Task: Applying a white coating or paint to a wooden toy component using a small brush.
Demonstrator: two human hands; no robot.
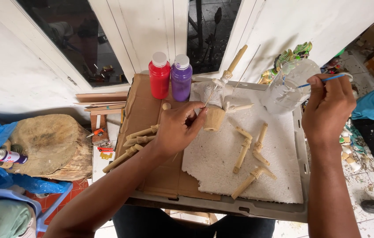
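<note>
While the left hand (179, 128) grips a wooden puppet (215, 103) beside red (159, 75) and purple bottles (181, 77), the right hand (328, 105) pinches a brush (323, 80).

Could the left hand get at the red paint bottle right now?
Probably not freely: the left hand is gripping the wooden puppet body. The red paint bottle stands close behind it, with nothing between.

— Where am I looking from?
— One head camera, tilted steeply down and close over the tray (299, 185) on my lap, facing the white wall (10, 66).
— Another view?
— None.
</note>
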